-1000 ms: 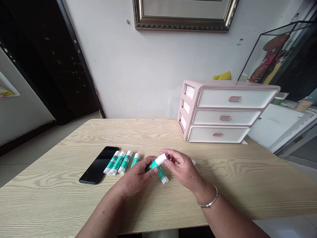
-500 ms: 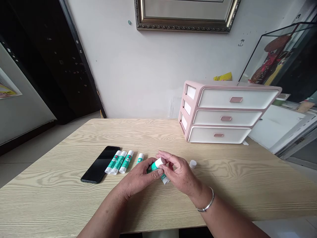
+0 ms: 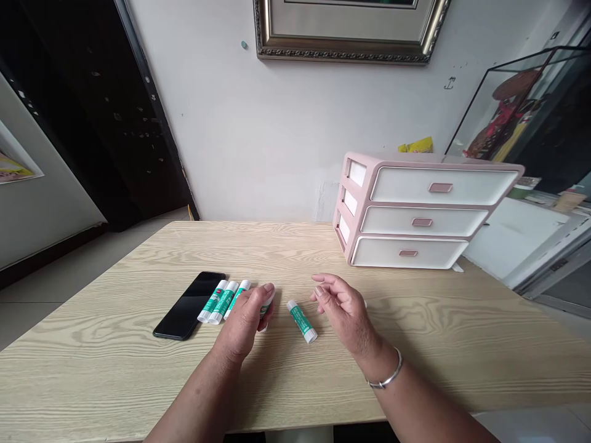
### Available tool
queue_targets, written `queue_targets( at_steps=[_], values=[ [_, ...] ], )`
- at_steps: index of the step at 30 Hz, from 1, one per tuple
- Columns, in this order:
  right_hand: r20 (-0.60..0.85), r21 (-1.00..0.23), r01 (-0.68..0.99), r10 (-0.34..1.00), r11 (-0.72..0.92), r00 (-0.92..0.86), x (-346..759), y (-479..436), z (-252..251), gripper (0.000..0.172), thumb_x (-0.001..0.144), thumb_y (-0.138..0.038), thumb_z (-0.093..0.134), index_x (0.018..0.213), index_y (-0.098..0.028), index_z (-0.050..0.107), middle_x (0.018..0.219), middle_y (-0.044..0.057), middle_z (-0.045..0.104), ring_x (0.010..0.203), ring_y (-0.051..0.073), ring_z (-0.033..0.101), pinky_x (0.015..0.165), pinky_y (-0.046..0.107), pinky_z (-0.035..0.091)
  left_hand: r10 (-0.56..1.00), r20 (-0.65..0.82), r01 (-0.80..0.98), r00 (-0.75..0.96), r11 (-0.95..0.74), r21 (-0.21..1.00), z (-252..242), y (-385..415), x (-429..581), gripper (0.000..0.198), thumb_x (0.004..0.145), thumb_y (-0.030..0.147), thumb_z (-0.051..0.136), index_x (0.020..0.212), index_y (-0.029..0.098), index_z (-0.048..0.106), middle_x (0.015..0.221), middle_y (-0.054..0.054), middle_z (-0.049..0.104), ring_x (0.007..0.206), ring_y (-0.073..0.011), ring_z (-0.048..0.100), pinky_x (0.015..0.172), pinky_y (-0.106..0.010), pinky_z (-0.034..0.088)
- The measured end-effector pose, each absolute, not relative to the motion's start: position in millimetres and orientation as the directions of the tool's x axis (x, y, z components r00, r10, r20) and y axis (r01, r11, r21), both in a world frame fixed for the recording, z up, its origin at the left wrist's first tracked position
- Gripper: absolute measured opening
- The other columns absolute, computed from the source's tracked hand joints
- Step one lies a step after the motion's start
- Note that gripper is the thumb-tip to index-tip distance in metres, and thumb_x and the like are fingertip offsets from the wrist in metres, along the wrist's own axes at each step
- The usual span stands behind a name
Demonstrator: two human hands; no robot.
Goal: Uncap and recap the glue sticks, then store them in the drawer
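Observation:
My left hand [image 3: 244, 320] is closed around a glue stick [image 3: 266, 307] with a green label, and its thumb lies along the stick. Most of that stick is hidden by my fingers. A bare wooden gap separates it from my right hand [image 3: 340, 311], which hovers with bent fingers apart and nothing in them. Between the hands another green and white glue stick [image 3: 301, 322] lies slantwise on the table. Just left of my left hand, three glue sticks [image 3: 224, 303] lie side by side, the rightmost partly covered. A sliver of a white cap [image 3: 366, 304] shows behind my right hand.
A black phone [image 3: 184, 311] lies flat at the left, touching or nearly touching the glue sticks. At the back right of the wooden table [image 3: 115, 369] stands a pink and white drawer unit [image 3: 420, 220]. A framed picture [image 3: 341, 52] hangs on the wall.
My hands have separated: the left has drawn left with the glue stick, and the right has let go of it and moved slightly right. The lying stick between them is now uncovered.

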State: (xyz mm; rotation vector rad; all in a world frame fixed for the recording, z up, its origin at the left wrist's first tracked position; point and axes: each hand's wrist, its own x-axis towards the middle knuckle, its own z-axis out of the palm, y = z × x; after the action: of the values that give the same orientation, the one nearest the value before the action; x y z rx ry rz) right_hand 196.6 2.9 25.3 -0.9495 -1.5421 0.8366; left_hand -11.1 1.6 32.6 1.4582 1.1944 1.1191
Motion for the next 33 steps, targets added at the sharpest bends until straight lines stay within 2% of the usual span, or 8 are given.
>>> queue_targets(
  at_steps=[5,10,13,15,20,23,27,33],
  values=[
    [0.416,-0.881,0.196,0.902,0.430,-0.113,196.4,2.7,23.2,0.028,0.097,-0.042,0.054,0.112,-0.021,0.066,0.080,0.003,0.068,0.068,0.014,0.061,0.065,0.027,0.051,0.991,0.112,0.097,0.072,-0.119,0.988,26.4,4.1,-13.6,0.047,0.091,0.044,0.036,0.049,0.022,0.041,0.045,0.003,0.036,0.049,-0.0129,0.034,0.053,-0.030,0.030],
    [0.412,-0.878,0.217,0.904,0.427,-0.111,197.6,5.3,20.9,0.029,0.099,-0.043,0.051,0.111,-0.021,0.066,0.077,0.001,0.065,0.062,0.012,0.057,0.061,0.026,0.049,0.994,0.110,0.184,0.005,-0.109,0.977,30.8,2.8,-15.4,0.050,0.092,0.048,0.034,0.050,0.023,0.039,0.046,0.002,0.038,0.050,-0.0136,0.037,0.054,-0.030,0.033],
    [0.423,-0.848,0.285,0.894,0.447,-0.145,197.8,7.2,18.9,0.027,0.098,-0.040,0.052,0.109,-0.021,0.066,0.080,0.002,0.068,0.068,0.014,0.061,0.064,0.026,0.050,0.990,0.091,0.301,-0.110,-0.054,0.952,34.6,5.0,-19.8,0.049,0.093,0.056,0.035,0.058,0.023,0.044,0.054,0.002,0.047,0.053,-0.0144,0.042,0.055,-0.029,0.035],
    [0.406,-0.817,0.361,0.893,0.450,-0.193,196.8,7.5,18.0,0.023,0.096,-0.036,0.055,0.109,-0.021,0.067,0.084,0.003,0.070,0.073,0.015,0.063,0.068,0.027,0.051,0.980,0.096,0.476,-0.175,-0.001,0.879,34.3,9.8,-24.0,0.048,0.092,0.061,0.037,0.067,0.022,0.051,0.060,0.000,0.055,0.057,-0.0165,0.048,0.056,-0.029,0.036],
    [0.348,-0.663,0.578,0.880,0.475,-0.323,190.7,3.4,22.4,0.021,0.089,-0.027,0.061,0.108,-0.023,0.068,0.092,0.002,0.071,0.080,0.016,0.064,0.075,0.029,0.049,0.973,0.112,0.851,-0.201,0.117,0.511,22.0,21.9,-27.4,0.052,0.094,0.065,0.033,0.082,0.022,0.060,0.074,-0.007,0.069,0.070,-0.0245,0.065,0.057,-0.030,0.035],
    [0.309,-0.581,0.652,0.873,0.487,-0.376,187.1,0.1,25.1,0.020,0.086,-0.023,0.063,0.105,-0.024,0.068,0.098,0.003,0.069,0.088,0.017,0.064,0.078,0.029,0.047,0.982,0.113,0.923,-0.151,0.099,0.372,15.5,21.4,-21.7,0.042,0.097,0.053,0.034,0.097,0.020,0.060,0.089,-0.011,0.073,0.080,-0.0277,0.070,0.059,-0.032,0.037],
    [0.265,-0.510,0.704,0.869,0.494,-0.418,184.9,-0.2,19.5,0.024,0.085,-0.024,0.065,0.109,-0.024,0.066,0.100,0.004,0.068,0.093,0.019,0.063,0.082,0.030,0.045,0.989,0.053,0.973,-0.139,0.126,0.191,16.4,16.6,-13.6,0.035,0.097,0.041,0.036,0.110,0.017,0.057,0.087,-0.013,0.074,0.082,-0.0308,0.072,0.060,-0.033,0.040],
    [0.217,-0.472,0.724,0.862,0.503,-0.458,184.9,2.0,9.9,0.025,0.085,-0.025,0.066,0.110,-0.024,0.064,0.100,0.004,0.068,0.093,0.020,0.063,0.082,0.030,0.043,0.990,0.077,0.985,-0.117,0.106,0.138,18.9,14.1,-11.5,0.037,0.096,0.045,0.038,0.107,0.018,0.060,0.092,-0.013,0.073,0.083,-0.0304,0.072,0.064,-0.034,0.044]
  ],
)
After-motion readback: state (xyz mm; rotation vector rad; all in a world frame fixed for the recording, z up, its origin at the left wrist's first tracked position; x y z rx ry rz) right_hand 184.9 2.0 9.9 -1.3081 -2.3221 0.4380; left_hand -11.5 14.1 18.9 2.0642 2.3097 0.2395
